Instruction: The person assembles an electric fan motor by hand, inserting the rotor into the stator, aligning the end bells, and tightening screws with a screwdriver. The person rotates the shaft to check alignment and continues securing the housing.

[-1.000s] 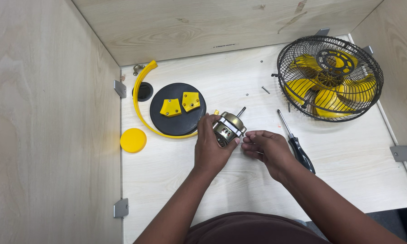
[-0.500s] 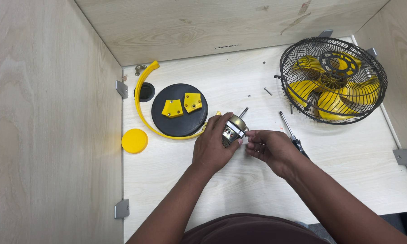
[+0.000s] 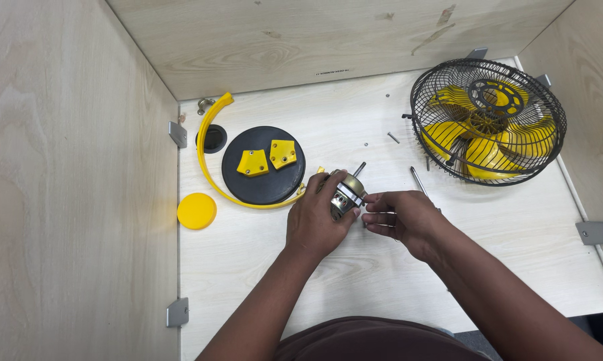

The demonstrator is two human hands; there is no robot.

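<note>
My left hand (image 3: 317,220) grips a small metal fan motor (image 3: 347,193) with its shaft pointing up and to the right, held just above the pale wooden tabletop (image 3: 381,267). My right hand (image 3: 400,217) is beside it, fingertips pinched at the motor's right side; whether it holds a small part I cannot tell. A screwdriver shaft (image 3: 418,180) shows just past the right hand, and its handle is hidden under that hand.
A black wire fan cage with yellow blades (image 3: 488,120) lies at the back right. A black round base with two yellow brackets (image 3: 263,165), a yellow curved bracket (image 3: 204,144), a yellow disc (image 3: 196,210), a small black cap (image 3: 212,138) and loose screws (image 3: 393,137) lie around. Wooden walls enclose three sides.
Both hands have stayed together at the motor, with only slight finger shifts. The right hand now covers more of the screwdriver.
</note>
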